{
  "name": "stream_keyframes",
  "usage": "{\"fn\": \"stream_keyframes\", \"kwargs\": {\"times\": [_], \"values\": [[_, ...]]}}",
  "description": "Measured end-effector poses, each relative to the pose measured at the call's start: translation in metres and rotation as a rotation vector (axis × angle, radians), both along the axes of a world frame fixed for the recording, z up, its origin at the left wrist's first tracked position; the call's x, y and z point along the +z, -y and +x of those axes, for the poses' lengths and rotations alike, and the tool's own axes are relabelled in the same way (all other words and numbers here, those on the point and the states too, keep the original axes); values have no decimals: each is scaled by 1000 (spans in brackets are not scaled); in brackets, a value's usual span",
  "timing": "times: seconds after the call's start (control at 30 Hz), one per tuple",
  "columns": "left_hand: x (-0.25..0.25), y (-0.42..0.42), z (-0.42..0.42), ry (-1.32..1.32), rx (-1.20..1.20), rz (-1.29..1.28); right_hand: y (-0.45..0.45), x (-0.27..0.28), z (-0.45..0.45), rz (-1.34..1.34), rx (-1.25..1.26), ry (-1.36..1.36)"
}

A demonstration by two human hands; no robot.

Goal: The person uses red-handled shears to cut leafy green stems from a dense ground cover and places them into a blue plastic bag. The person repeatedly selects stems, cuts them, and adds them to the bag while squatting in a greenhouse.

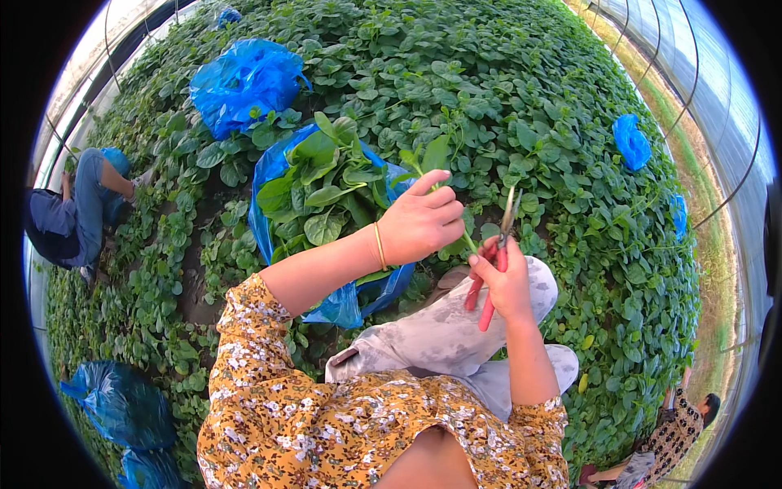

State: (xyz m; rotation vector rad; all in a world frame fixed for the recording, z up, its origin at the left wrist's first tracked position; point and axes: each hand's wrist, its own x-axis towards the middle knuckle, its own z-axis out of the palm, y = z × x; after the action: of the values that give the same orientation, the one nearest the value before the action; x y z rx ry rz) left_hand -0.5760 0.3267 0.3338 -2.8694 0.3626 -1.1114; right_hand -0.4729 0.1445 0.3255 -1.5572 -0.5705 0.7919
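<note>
My left hand (427, 217) is closed around a leafy green stem (467, 239), whose leaves stick up past the fingers. The stem's lower end reaches the fingertips of my right hand (506, 275). That hand holds scissors with red handles (502, 260); their metal blades point up and away from me. Left of my left hand, an open blue plastic bag (264, 208) stands among the plants, heaped with picked broad green leaves (324, 189). My forearm passes over the bag's near side.
Low leafy plants (611, 275) surround me. A crumpled blue bag (247, 82) lies ahead, filled blue bags (125, 403) at lower left, a small blue bag (632, 142) at right. One person (79, 208) crouches at left, another (672, 437) at lower right. Curved greenhouse ribs (742, 177) rise at right.
</note>
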Motion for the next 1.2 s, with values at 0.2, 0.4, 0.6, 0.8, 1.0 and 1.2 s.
{"fn": "stream_keyframes", "kwargs": {"times": [0.2,0.4,0.6,0.8,1.0,1.2], "values": [[-3,1,0,-33,-39,-76,-1,-4,-6,1,73,-9],[-23,-7,13,-31,90,-207,-12,-8,-13,190,-63,-468],[0,-40,1,51,399,-430,-7,-21,-22,191,-128,-578],[-13,15,-13,-87,17,-321,-9,-31,-25,382,-73,-749],[-27,24,-13,5,-41,-173,-4,-30,-25,323,-8,-817],[-36,20,-13,-24,-115,-140,-4,-32,-23,204,14,-746]]}}
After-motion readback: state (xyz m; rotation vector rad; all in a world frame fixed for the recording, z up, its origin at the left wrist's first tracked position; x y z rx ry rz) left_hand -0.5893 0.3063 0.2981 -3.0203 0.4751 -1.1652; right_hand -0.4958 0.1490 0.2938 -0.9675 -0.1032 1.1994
